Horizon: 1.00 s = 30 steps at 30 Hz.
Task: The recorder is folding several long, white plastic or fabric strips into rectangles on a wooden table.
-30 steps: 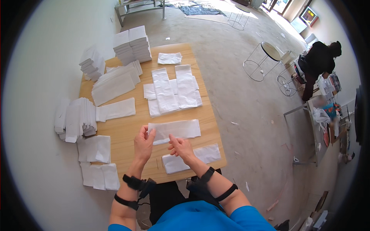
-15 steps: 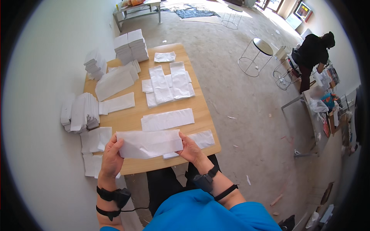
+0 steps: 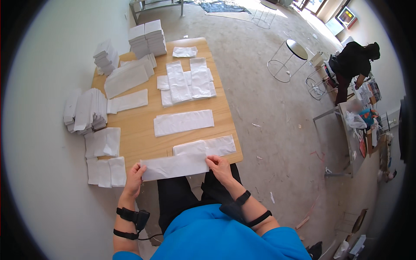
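A long white folded sheet (image 3: 175, 167), thin and paper-like, is stretched level between my hands at the near edge of the wooden table (image 3: 136, 115). My left hand (image 3: 134, 178) pinches its left end. At the other end my right hand (image 3: 220, 168) grips it between thumb and fingers. Just beyond it lies a similar white strip (image 3: 221, 146), partly covered by the held sheet. Farther up is another flat strip (image 3: 184, 123), with a group of crossed white strips (image 3: 178, 82) behind it.
Stacks of white folded pieces (image 3: 89, 110) line the table's left side by the wall. Tall white stacks (image 3: 154, 39) stand at its far left corner. Rightward are a round stool (image 3: 297, 49), a cluttered side table (image 3: 356, 143) and a bending person (image 3: 353, 60). Scraps litter the floor.
Both hands have lowered the sheet toward me and slightly right, flattening it at the table's near edge. My view has shifted a little, and the person at the right has moved slightly.
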Available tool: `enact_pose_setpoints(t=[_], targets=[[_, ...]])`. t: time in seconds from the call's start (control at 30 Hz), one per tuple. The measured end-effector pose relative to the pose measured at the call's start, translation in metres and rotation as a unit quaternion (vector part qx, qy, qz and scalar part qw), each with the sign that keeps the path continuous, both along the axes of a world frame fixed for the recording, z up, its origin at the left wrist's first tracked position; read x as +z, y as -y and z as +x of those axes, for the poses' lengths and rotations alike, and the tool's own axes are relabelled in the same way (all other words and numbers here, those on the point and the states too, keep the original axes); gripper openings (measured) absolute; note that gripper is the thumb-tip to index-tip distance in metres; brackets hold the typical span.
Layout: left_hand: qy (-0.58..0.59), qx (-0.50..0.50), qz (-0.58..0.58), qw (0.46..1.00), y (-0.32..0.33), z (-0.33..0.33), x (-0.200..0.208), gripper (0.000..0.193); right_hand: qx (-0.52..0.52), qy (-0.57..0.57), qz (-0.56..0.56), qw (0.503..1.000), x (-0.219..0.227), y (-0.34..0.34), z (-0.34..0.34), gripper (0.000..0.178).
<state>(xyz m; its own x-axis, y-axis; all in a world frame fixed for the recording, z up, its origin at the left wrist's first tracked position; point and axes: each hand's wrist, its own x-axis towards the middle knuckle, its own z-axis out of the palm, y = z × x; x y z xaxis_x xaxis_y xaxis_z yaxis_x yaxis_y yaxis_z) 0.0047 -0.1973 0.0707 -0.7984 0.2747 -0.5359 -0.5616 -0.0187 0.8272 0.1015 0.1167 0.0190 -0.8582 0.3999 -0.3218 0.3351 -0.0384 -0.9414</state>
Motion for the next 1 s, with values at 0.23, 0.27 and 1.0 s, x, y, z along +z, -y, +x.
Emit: enact_pose_setpoints(t=[0.23,0.27,1.0], targets=[[-0.079,0.045,-0.122,0.988,-0.012,-0.01,-0.035,0.016,0.002,0.038,0.166,0.985,0.001,-0.006,-0.035,0.02],[-0.085,0.035,-0.144,0.985,-0.017,-0.014,-0.035,0.017,0.001,0.032,0.181,0.983,-0.003,-0.009,-0.039,0.02],[-0.36,-0.054,-0.295,0.884,-0.111,-0.003,0.0,0.017,-0.036,0.079,0.207,0.975,-0.031,-0.007,-0.056,0.021]])
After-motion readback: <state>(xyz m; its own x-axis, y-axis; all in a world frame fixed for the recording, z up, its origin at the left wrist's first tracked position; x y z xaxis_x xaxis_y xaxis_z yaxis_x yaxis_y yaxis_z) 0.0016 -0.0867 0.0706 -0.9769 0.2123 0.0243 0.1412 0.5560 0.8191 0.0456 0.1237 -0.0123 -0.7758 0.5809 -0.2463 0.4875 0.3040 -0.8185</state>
